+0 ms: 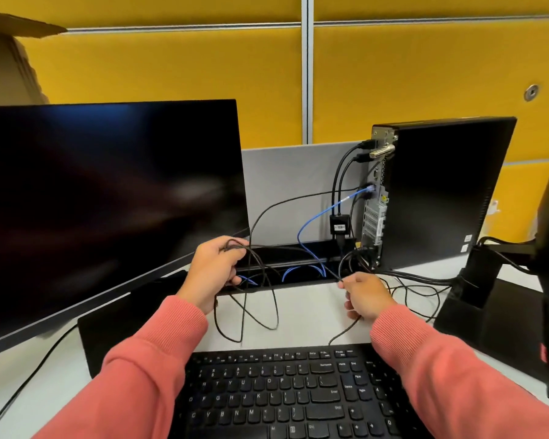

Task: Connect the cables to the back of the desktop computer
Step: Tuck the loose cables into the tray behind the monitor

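Observation:
A black desktop computer point(441, 191) stands upright at the right, its rear port panel point(376, 198) facing left. Several cables are plugged into that panel, among them a blue network cable point(317, 217) and two thick black leads joined at a small black adapter point(339, 224). My left hand point(214, 270) grips a bunch of thin black cable point(254, 299) whose loops hang to the desk. My right hand point(363, 296) pinches the same thin cable near the desk's cable slot point(292, 264). The cable's plug is hidden.
A large dark monitor point(108, 201) fills the left side, a black keyboard point(282, 394) lies at the front. A second monitor's stand point(488, 299) and edge crowd the right. More black cables point(419, 289) trail across the white desk point(305, 315). Yellow partition behind.

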`<state>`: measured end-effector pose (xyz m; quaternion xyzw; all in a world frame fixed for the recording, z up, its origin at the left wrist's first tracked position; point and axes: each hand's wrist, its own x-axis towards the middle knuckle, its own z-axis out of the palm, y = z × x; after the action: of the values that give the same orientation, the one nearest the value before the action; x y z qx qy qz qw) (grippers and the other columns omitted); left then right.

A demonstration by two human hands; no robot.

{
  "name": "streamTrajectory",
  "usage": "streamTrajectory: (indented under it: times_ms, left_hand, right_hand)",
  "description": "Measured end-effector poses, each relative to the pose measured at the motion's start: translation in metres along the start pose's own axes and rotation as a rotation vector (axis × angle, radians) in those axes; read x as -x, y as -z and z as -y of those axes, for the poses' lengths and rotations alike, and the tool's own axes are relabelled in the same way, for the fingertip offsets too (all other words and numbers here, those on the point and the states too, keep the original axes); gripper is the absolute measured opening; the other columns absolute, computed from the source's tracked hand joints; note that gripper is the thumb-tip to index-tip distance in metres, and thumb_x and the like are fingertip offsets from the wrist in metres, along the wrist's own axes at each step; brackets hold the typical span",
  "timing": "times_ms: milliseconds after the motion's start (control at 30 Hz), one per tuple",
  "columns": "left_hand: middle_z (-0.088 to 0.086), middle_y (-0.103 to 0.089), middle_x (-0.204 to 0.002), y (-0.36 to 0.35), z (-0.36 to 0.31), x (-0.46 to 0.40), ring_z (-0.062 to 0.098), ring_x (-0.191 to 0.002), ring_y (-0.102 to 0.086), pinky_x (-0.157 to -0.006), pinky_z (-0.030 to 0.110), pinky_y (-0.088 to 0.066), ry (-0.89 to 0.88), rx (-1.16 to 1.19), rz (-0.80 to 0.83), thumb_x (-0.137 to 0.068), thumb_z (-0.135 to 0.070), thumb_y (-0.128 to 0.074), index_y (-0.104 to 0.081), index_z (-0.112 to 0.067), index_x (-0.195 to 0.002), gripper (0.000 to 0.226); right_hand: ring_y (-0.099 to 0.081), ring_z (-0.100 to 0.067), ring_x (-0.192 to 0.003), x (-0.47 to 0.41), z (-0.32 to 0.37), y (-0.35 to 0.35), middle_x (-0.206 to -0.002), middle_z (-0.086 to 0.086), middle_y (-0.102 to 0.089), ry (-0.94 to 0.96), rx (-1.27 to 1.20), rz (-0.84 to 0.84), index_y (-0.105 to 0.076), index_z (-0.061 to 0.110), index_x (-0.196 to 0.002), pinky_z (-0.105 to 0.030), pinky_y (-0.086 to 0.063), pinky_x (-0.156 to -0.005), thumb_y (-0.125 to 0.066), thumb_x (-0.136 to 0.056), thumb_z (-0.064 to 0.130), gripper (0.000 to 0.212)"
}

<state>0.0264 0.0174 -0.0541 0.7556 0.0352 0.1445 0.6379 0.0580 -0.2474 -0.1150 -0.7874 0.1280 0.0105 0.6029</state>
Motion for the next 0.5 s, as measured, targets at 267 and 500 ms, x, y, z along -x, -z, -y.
streamTrajectory:
  times_ms: [267, 500]
  left_hand:
    - [-0.009, -0.076, -0.093, -0.008, -0.048, -0.015, 0.007, -0.092, -0.070, -0.086, 0.025, -0.054, -0.315, -0.350, 0.005, -0.097, -0.014, -0.067, -0.077, -0.027, -0.102, 0.017]
    - [-0.007, -0.075, -0.088, -0.014, -0.051, -0.011, 0.008, -0.080, -0.066, -0.073, 0.021, -0.050, -0.420, -0.461, 0.062, -0.096, -0.012, -0.067, -0.077, -0.027, -0.102, 0.019]
  right_hand:
    - [-0.039, -0.021, -0.133, 0.038, 0.075, -0.012, -0.145, 0.005, -0.035, 0.650, 0.339, -0.015, -0.030, 0.036, -0.156, -0.037, -0.040, -0.108, -0.059, -0.094, 0.007, 0.074]
    - [-0.058, -0.021, -0.105, 0.050, 0.135, -0.014, -0.122, 0.003, -0.059, 0.987, 0.757, 0.126, -0.035, 0.042, -0.152, -0.041, -0.051, -0.092, -0.046, -0.101, 0.013, 0.059]
